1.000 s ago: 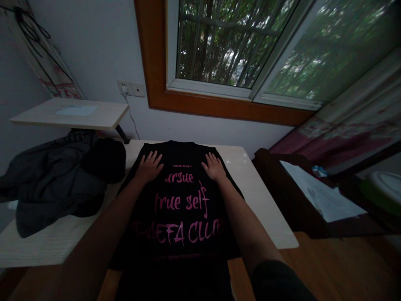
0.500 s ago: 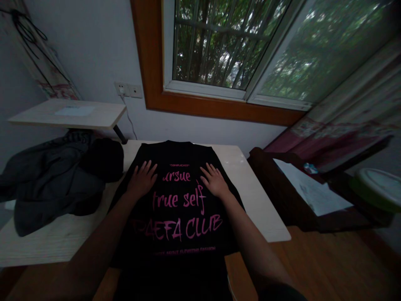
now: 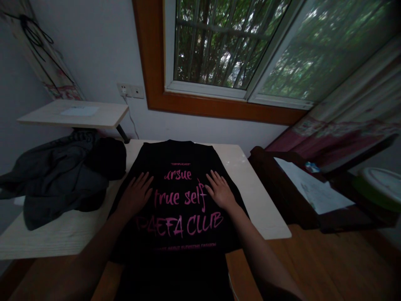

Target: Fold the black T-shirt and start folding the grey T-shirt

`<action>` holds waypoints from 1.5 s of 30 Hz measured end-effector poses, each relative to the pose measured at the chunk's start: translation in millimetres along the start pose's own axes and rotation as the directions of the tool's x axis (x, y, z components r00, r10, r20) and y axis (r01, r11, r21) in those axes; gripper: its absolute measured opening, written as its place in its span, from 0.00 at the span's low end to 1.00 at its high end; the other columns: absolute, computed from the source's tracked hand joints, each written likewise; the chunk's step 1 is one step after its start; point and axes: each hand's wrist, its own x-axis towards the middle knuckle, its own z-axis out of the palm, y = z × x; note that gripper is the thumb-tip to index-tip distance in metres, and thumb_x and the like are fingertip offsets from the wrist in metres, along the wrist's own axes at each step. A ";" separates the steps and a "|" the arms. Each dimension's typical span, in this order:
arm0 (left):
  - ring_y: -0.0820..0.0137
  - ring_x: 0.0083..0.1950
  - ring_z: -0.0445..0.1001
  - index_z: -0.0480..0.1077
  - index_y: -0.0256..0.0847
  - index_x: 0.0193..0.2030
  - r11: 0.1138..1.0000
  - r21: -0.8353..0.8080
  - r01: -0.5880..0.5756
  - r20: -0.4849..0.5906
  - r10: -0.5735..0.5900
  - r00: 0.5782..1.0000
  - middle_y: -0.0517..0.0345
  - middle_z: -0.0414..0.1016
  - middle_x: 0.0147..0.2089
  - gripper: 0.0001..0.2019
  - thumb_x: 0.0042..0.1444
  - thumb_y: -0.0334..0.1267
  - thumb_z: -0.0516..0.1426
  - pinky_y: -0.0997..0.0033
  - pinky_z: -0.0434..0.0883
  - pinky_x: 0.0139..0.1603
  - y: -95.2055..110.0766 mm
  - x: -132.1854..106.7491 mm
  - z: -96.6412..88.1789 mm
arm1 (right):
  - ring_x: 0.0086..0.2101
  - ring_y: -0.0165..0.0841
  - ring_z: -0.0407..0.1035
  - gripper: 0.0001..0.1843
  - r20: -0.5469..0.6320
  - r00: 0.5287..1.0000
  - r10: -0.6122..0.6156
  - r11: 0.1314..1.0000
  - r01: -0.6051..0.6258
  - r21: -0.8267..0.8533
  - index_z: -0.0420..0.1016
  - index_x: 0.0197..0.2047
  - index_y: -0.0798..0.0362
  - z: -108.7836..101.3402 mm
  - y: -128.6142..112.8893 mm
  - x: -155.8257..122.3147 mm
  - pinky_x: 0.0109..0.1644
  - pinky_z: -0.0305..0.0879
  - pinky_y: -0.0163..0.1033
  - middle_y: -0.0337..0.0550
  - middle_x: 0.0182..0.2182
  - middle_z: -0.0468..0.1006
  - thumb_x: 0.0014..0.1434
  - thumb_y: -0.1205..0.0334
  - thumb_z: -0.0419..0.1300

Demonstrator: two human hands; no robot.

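Observation:
A black T-shirt [image 3: 180, 152] with pink lettering is spread flat on the pale wooden table [image 3: 263, 205], collar end toward the window. My left hand [image 3: 135, 194] lies flat on its left side, fingers apart and pointing away from me. On the right side my right hand [image 3: 221, 191] rests flat beside the words "true self", its fingers stretched out. Neither hand grips the cloth. The lower end of the shirt comes to the table's front edge, where it merges with dark fabric close to my body.
Dark grey clothing [image 3: 59, 175] and a black bundle [image 3: 106, 159] are heaped on the table's left. Behind them stands a small raised shelf [image 3: 75, 115] bearing a paper sheet. A dark brown piece of furniture [image 3: 291, 200] with papers stands at right, by the curtain [image 3: 338, 108].
Both hands have slid a little toward me over the T-shirt, the right one also slightly outward. The shirt stays spread flat. The view has shifted slightly.

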 end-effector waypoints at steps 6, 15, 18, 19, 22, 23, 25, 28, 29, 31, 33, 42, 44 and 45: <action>0.55 0.79 0.49 0.58 0.43 0.75 1.000 0.016 -0.007 0.005 0.007 1.000 0.50 0.50 0.78 0.28 0.71 0.47 0.46 0.44 0.53 0.76 1.9 -11.5 -1.6 | 0.73 0.43 0.45 0.33 0.019 1.000 -0.008 1.000 0.008 0.012 0.54 0.76 0.50 -5.6 -1.0 -7.9 0.74 0.48 0.57 0.50 0.75 0.49 0.74 0.45 0.46; 0.57 0.79 0.48 0.55 0.44 0.76 1.000 0.011 0.012 0.006 -0.012 1.000 0.50 0.50 0.78 0.29 0.70 0.48 0.46 0.43 0.52 0.76 6.2 -31.3 -3.1 | 0.74 0.43 0.44 0.35 0.034 0.999 -0.022 1.000 0.021 0.015 0.54 0.75 0.53 -6.0 -0.2 -16.7 0.75 0.47 0.56 0.50 0.75 0.49 0.74 0.43 0.45; 0.57 0.79 0.49 0.55 0.43 0.76 1.000 0.026 0.014 0.004 -0.014 1.000 0.50 0.50 0.78 0.29 0.71 0.48 0.46 0.43 0.52 0.76 6.6 -37.6 -2.2 | 0.74 0.43 0.43 0.34 0.029 0.999 -0.031 0.999 0.030 0.022 0.54 0.76 0.52 -6.9 0.0 -21.1 0.75 0.47 0.57 0.49 0.75 0.49 0.74 0.43 0.45; 0.57 0.79 0.48 0.55 0.43 0.76 0.999 0.032 0.012 0.003 -0.012 1.000 0.50 0.49 0.79 0.29 0.71 0.48 0.46 0.43 0.52 0.76 6.7 -39.5 -1.9 | 0.74 0.43 0.43 0.34 0.026 0.999 -0.033 0.999 0.032 0.025 0.53 0.76 0.52 -7.4 0.0 -22.6 0.75 0.48 0.57 0.49 0.75 0.49 0.74 0.43 0.45; 0.56 0.79 0.47 0.54 0.41 0.76 0.999 0.048 0.001 0.002 -0.001 1.000 0.49 0.48 0.79 0.30 0.71 0.48 0.45 0.42 0.52 0.76 7.4 -44.7 -2.1 | 0.73 0.43 0.44 0.34 0.017 0.999 -0.037 0.999 0.036 0.033 0.53 0.76 0.51 -8.7 -0.6 -26.6 0.74 0.48 0.57 0.49 0.75 0.50 0.74 0.44 0.45; 0.56 0.79 0.47 0.54 0.41 0.76 0.999 0.050 -0.003 -0.002 0.003 1.000 0.49 0.48 0.79 0.30 0.71 0.48 0.45 0.42 0.52 0.76 7.8 -46.1 -2.8 | 0.73 0.43 0.44 0.34 0.016 0.999 -0.039 0.999 0.038 0.035 0.53 0.76 0.51 -9.0 -0.8 -27.8 0.74 0.48 0.58 0.49 0.75 0.50 0.74 0.44 0.46; 0.56 0.79 0.47 0.54 0.41 0.76 0.999 0.046 -0.007 -0.007 0.007 1.000 0.49 0.48 0.79 0.30 0.71 0.48 0.45 0.42 0.51 0.76 9.1 -48.5 -4.8 | 0.73 0.43 0.45 0.34 0.014 0.999 -0.041 0.998 0.041 0.038 0.52 0.76 0.50 -9.5 -1.2 -29.8 0.74 0.49 0.58 0.49 0.75 0.50 0.73 0.44 0.46; 0.56 0.79 0.48 0.54 0.42 0.76 1.000 0.029 0.002 -0.005 -0.002 1.000 0.49 0.49 0.79 0.30 0.70 0.48 0.46 0.43 0.52 0.76 10.9 -50.9 -8.1 | 0.73 0.43 0.44 0.34 0.014 0.999 -0.044 0.999 0.044 0.033 0.53 0.76 0.50 -9.8 -1.6 -32.1 0.75 0.48 0.57 0.49 0.75 0.50 0.74 0.45 0.46; 0.56 0.79 0.48 0.54 0.43 0.76 1.000 0.024 0.005 -0.005 -0.005 1.000 0.50 0.50 0.78 0.29 0.70 0.48 0.46 0.43 0.52 0.76 11.3 -51.4 -8.9 | 0.73 0.43 0.44 0.34 0.013 0.999 -0.045 0.999 0.045 0.031 0.53 0.76 0.51 -9.9 -1.6 -32.7 0.75 0.48 0.57 0.49 0.75 0.50 0.74 0.45 0.46; 0.56 0.79 0.48 0.54 0.44 0.76 1.000 0.016 0.007 -0.011 -0.007 1.000 0.50 0.50 0.78 0.29 0.70 0.48 0.46 0.43 0.53 0.76 11.9 -52.2 -10.0 | 0.74 0.43 0.44 0.33 0.010 0.999 -0.047 0.998 0.046 0.034 0.53 0.76 0.51 -10.3 -1.8 -33.6 0.75 0.48 0.57 0.48 0.75 0.50 0.74 0.46 0.46; 0.56 0.79 0.48 0.54 0.44 0.76 1.000 0.010 0.006 -0.015 -0.006 1.000 0.50 0.51 0.78 0.29 0.70 0.47 0.46 0.43 0.54 0.75 12.4 -52.7 -10.7 | 0.73 0.43 0.44 0.33 0.009 0.999 -0.047 0.998 0.047 0.041 0.52 0.76 0.49 -10.9 -1.8 -34.3 0.74 0.49 0.58 0.48 0.75 0.50 0.73 0.46 0.47; 0.55 0.79 0.47 0.55 0.43 0.76 1.000 0.005 0.000 -0.019 0.001 1.000 0.49 0.51 0.78 0.29 0.70 0.46 0.46 0.40 0.53 0.75 14.4 -54.1 -13.6 | 0.73 0.43 0.45 0.33 0.017 0.999 -0.052 0.998 0.051 0.048 0.54 0.76 0.50 -14.0 -2.1 -39.1 0.75 0.49 0.57 0.48 0.75 0.51 0.73 0.47 0.48; 0.55 0.79 0.49 0.55 0.44 0.75 1.000 -0.001 0.000 -0.021 0.000 1.000 0.49 0.53 0.78 0.29 0.70 0.46 0.46 0.40 0.54 0.75 14.6 -54.6 -13.4 | 0.73 0.43 0.47 0.33 0.008 0.999 -0.051 0.997 0.050 0.058 0.54 0.76 0.49 -14.5 -2.5 -39.8 0.74 0.50 0.58 0.48 0.74 0.52 0.73 0.47 0.48; 0.55 0.78 0.50 0.55 0.44 0.75 1.000 -0.003 0.001 -0.021 -0.001 1.000 0.49 0.54 0.77 0.29 0.70 0.46 0.46 0.40 0.54 0.75 14.5 -54.8 -13.1 | 0.73 0.43 0.48 0.32 0.001 0.999 -0.047 0.997 0.047 0.064 0.55 0.75 0.49 -15.0 -2.7 -39.8 0.74 0.51 0.58 0.48 0.74 0.53 0.73 0.47 0.49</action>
